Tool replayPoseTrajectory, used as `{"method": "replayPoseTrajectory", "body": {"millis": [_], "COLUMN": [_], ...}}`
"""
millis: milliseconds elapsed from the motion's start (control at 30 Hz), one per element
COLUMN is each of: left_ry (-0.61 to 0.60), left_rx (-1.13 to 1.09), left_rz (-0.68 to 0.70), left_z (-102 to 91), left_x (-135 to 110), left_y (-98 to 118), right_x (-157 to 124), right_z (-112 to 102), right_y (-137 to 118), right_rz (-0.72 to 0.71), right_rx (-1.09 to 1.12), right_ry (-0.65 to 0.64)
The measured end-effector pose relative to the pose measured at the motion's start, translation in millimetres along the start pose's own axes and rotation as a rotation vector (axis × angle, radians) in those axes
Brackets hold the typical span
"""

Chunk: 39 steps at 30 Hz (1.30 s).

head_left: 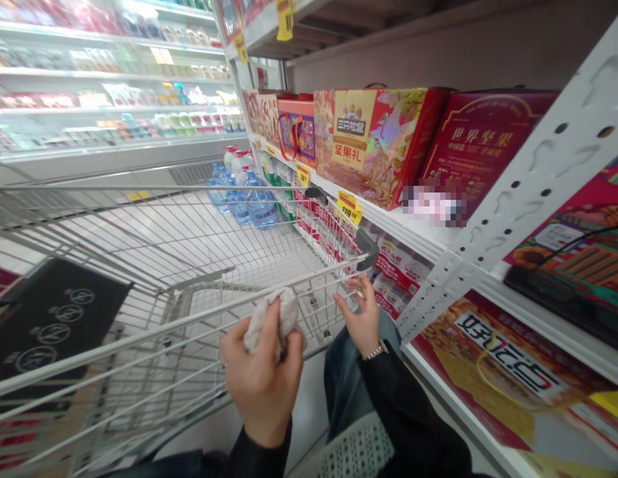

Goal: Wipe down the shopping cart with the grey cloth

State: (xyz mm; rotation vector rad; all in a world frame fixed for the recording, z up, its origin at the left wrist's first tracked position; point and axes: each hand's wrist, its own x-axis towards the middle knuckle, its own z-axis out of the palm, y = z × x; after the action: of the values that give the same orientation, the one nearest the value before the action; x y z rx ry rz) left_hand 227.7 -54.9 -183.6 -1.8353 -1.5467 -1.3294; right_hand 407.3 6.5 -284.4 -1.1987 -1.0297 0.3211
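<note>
My left hand (266,362) is closed round a crumpled whitish cloth (283,311), which lies against the upper side rail of a wire shopping cart (189,320). Some of the cloth is hidden behind my fingers. Farther right, my right hand (362,315) is held near the cart's corner, just below its dark plastic corner piece (367,249). Its fingers are bent and apart, with nothing seen between them. A metal bracelet (376,350) circles the right wrist.
White shelving on the right bears red gift boxes (361,146) and yellow price tags (348,207). Bundled blue water bottles (259,206) stand on the floor beyond the cart. A refrigerated display (114,73) lines the back left. A black panel (64,318) shows at left.
</note>
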Motion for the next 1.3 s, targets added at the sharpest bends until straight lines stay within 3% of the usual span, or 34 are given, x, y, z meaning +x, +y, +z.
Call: {"method": "replayPoseTrajectory", "body": {"millis": [100,333,667,900,1000,1300], "left_ry": [0.010,-0.100,-0.020,-0.113,-0.160,-0.076], "left_rx": [0.023,-0.002,0.058,-0.036,-0.083,0.035], "left_rz": [-0.007,0.112,0.023,0.103,0.113,0.022], "left_z": [0.2,23.1,-3.6,21.5,23.4,-5.0], "left_x": [-4.0,-7.2,-13.2,-18.6,-21.0,-17.8], "left_y": [2.2,28.8,-6.7,25.5,33.0,0.6], "right_x": [-8.7,-23.5,-32.5,-45.3,-49.0,-61.0], "right_z": [1.3,1.9,6.3,8.4,9.0,30.3], "right_y": [-8.6,-23.9,-17.8,-21.4,-23.0,-27.8], "right_rz": [0.007,0.033,0.033,-0.039,-0.092,-0.208], "right_rx": [-0.047,-0.045,-0.016,-0.109,-0.148,-0.175], "right_ry": [0.018,-0.011,-0.045,-0.077,-0.084,-0.063]}}
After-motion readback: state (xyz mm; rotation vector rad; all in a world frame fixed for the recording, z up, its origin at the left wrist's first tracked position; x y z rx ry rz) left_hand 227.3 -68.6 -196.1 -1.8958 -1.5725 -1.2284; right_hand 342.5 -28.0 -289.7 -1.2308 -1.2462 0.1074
